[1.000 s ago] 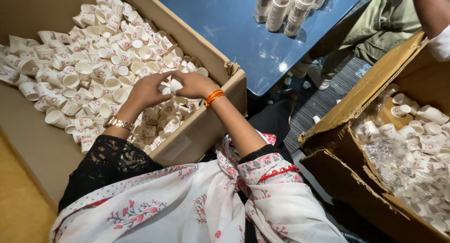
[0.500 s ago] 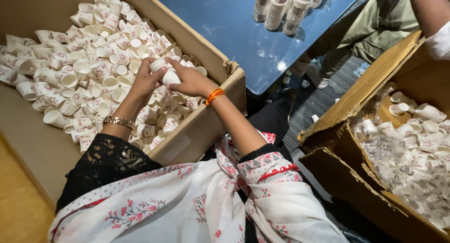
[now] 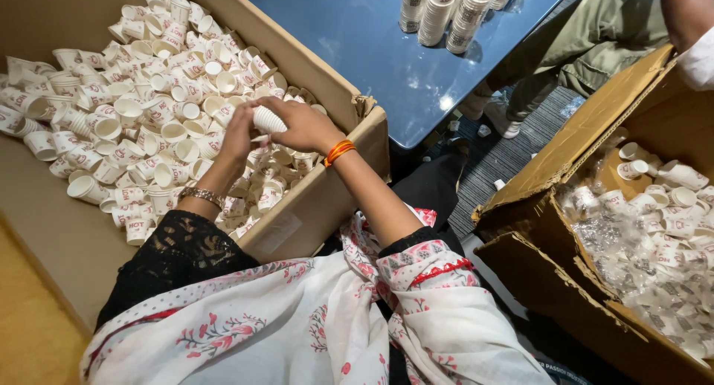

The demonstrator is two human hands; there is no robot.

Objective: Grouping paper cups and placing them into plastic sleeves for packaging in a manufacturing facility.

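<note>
Both of my hands meet over a big cardboard box (image 3: 327,199) full of loose small white paper cups (image 3: 141,110). My right hand (image 3: 301,125), with orange bangles at the wrist, grips a short stack of nested paper cups (image 3: 266,120) lying sideways. My left hand (image 3: 236,136), with a metal bracelet at the wrist, closes on the left end of that same stack. The stack is held a little above the loose cups.
A dark blue glossy table (image 3: 387,50) stands behind the box, with several tall stacks of cups (image 3: 446,10) at its far edge. A second, torn cardboard box (image 3: 565,199) with cups and clear plastic lies at right. Another person's legs (image 3: 587,36) and arm (image 3: 688,21) show at top right.
My hands have lifted the cup stack slightly and shifted it toward the box's far side. The stack now lies more sideways between both hands.
</note>
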